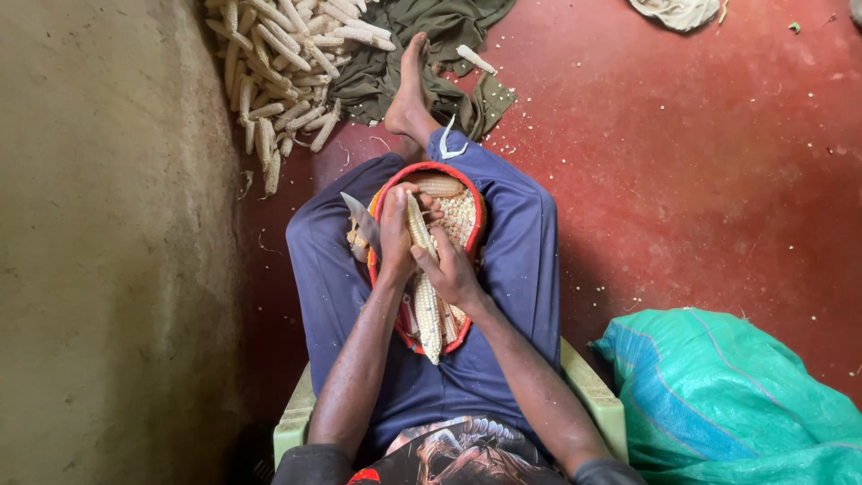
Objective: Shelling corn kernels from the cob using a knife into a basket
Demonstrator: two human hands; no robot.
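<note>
Shelling is under way: left hand and right hand each clench the pale maize cob over the red-rimmed woven basket; next, thumbs should push kernels loose

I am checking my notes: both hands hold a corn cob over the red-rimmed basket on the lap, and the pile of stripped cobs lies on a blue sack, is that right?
Not quite: the head view shows the pile lying on the red floor and partly on a dark green cloth, not a blue sack. The rest stands: the left hand and right hand hold a cob over the basket.
</note>
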